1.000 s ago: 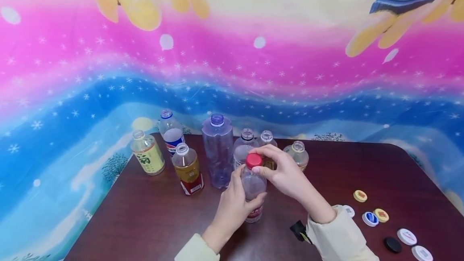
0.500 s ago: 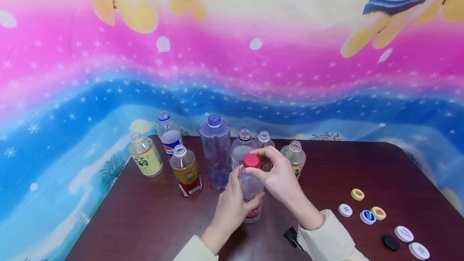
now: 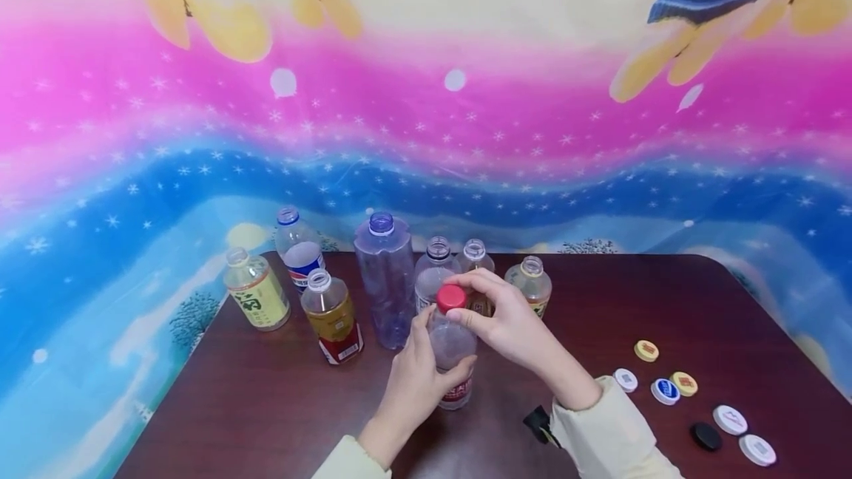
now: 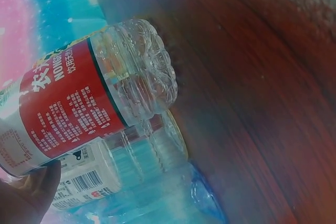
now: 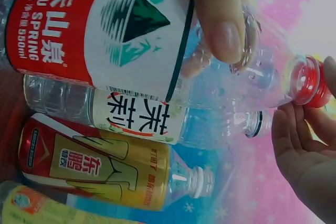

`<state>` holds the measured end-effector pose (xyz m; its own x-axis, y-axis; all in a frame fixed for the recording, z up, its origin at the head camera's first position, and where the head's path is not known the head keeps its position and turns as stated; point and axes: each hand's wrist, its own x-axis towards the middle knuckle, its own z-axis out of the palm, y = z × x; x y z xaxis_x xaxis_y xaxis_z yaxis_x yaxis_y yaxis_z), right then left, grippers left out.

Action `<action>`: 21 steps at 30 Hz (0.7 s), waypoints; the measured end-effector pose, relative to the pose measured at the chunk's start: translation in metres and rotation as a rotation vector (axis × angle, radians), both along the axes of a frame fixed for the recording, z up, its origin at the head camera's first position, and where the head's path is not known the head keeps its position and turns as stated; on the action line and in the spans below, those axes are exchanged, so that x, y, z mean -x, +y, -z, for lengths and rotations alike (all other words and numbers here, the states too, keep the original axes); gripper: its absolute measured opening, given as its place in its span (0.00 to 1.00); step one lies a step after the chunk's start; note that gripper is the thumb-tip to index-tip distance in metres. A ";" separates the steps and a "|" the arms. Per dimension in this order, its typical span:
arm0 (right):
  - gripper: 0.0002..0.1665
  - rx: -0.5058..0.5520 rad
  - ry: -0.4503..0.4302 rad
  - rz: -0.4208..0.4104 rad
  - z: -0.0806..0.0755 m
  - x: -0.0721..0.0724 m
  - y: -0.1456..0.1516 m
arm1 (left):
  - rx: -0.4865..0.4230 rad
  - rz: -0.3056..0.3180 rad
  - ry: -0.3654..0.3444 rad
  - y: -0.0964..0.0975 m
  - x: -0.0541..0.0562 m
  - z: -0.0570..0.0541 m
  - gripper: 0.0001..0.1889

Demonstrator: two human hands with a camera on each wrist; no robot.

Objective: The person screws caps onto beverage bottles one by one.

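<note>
A clear plastic water bottle (image 3: 454, 342) with a red and white label stands upright in front of me. My left hand (image 3: 411, 383) grips its body, fingers on the far side and thumb on the near side. On the bottle's neck sits a red cap (image 3: 451, 297), which my right hand (image 3: 515, 322) pinches between thumb and fingers. The right wrist view shows the cap (image 5: 315, 83) on the neck, with the right hand (image 5: 310, 163) at its side. In the left wrist view the bottle's ribbed base (image 4: 142, 69) is seen; whether it touches the table is unclear.
Uncapped bottles stand along the back of the table (image 3: 220, 412), among them a tall purple one (image 3: 384, 279), a yellow-labelled one (image 3: 259, 294) and a gold-and-red one (image 3: 333, 320). Several loose caps, including a black one (image 3: 705, 435) and a blue-and-white one (image 3: 665, 391), lie at right.
The head view has shifted slightly, so everything sits a little further left in it. Both hands keep their hold on the bottle and its red cap, with hardly any visible finger movement.
</note>
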<state>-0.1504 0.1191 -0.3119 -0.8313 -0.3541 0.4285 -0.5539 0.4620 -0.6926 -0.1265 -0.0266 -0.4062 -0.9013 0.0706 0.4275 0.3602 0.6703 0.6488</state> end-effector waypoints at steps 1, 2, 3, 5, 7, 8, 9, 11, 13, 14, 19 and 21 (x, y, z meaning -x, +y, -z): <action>0.19 0.003 -0.002 -0.001 0.000 0.000 0.000 | -0.003 0.000 -0.003 0.000 0.000 0.000 0.44; 0.19 0.009 -0.006 0.004 0.000 0.000 -0.001 | -0.007 0.000 -0.004 0.000 0.000 0.000 0.44; 0.18 0.015 -0.008 0.011 0.000 0.000 -0.001 | -0.010 -0.001 -0.006 0.000 -0.001 0.001 0.44; 0.18 0.030 -0.018 0.032 -0.001 -0.001 -0.002 | -0.014 -0.002 -0.007 0.001 -0.001 0.001 0.44; 0.18 0.042 -0.029 0.052 -0.003 -0.002 -0.003 | -0.015 -0.004 -0.006 0.001 0.000 0.000 0.44; 0.18 0.046 -0.036 0.062 -0.004 -0.002 -0.004 | -0.013 -0.006 -0.005 0.001 0.000 0.000 0.44; 0.18 0.049 -0.043 0.071 -0.004 -0.003 -0.005 | -0.011 -0.008 -0.005 0.001 0.000 -0.001 0.44; 0.18 0.053 -0.062 0.087 -0.006 -0.003 -0.006 | -0.008 -0.010 -0.005 0.001 0.000 -0.001 0.44; 0.19 0.053 -0.078 0.106 -0.006 -0.004 -0.008 | -0.008 -0.014 -0.002 0.001 -0.001 -0.002 0.44; 0.19 0.056 -0.083 0.115 -0.006 -0.005 -0.008 | -0.008 -0.015 0.000 0.001 -0.001 -0.002 0.44; 0.20 0.096 -0.101 0.182 -0.002 -0.007 -0.011 | 0.006 -0.014 0.023 0.002 -0.001 -0.002 0.44; 0.21 0.110 -0.106 0.210 -0.001 -0.008 -0.013 | 0.009 -0.012 0.033 0.003 -0.001 -0.002 0.44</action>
<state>-0.1422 0.1064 -0.3112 -0.9238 -0.1253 0.3619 -0.3758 0.4778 -0.7940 -0.1257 -0.0239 -0.4045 -0.8875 0.0642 0.4563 0.3734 0.6803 0.6306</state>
